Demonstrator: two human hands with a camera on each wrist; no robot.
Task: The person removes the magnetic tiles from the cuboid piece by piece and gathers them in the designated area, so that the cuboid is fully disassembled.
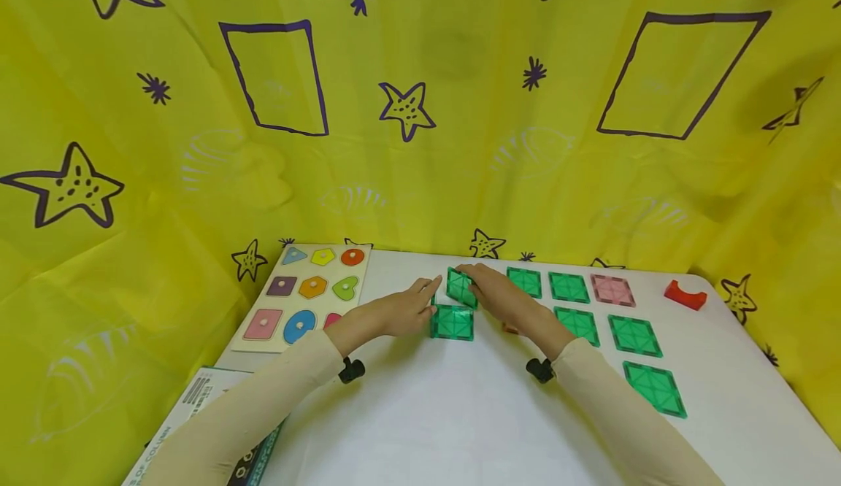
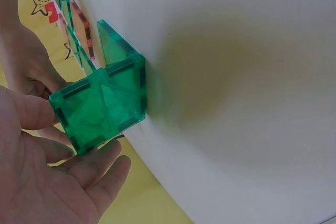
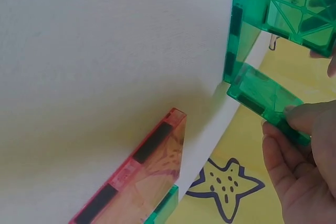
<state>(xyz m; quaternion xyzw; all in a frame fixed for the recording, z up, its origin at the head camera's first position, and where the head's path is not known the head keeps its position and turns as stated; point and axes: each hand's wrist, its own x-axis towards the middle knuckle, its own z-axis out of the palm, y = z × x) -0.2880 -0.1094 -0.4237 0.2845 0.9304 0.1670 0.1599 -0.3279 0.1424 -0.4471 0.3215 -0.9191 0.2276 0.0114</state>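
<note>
Translucent green square magnetic tiles meet at their edges between the two hands. In the left wrist view, my left hand holds a green tile at its outer edge, thumb at one corner and fingers behind. This tile joins another green tile that stands on the table. My right hand pinches a tilted green tile by its outer edge, between thumb and fingers. The far end of that tile meets the upright tile's edge in the right wrist view.
To the right lie several flat green tiles, a pink tile and a red arched block. An orange tile stands near the right wrist. A shape puzzle board and a box are at left, a yellow curtain behind.
</note>
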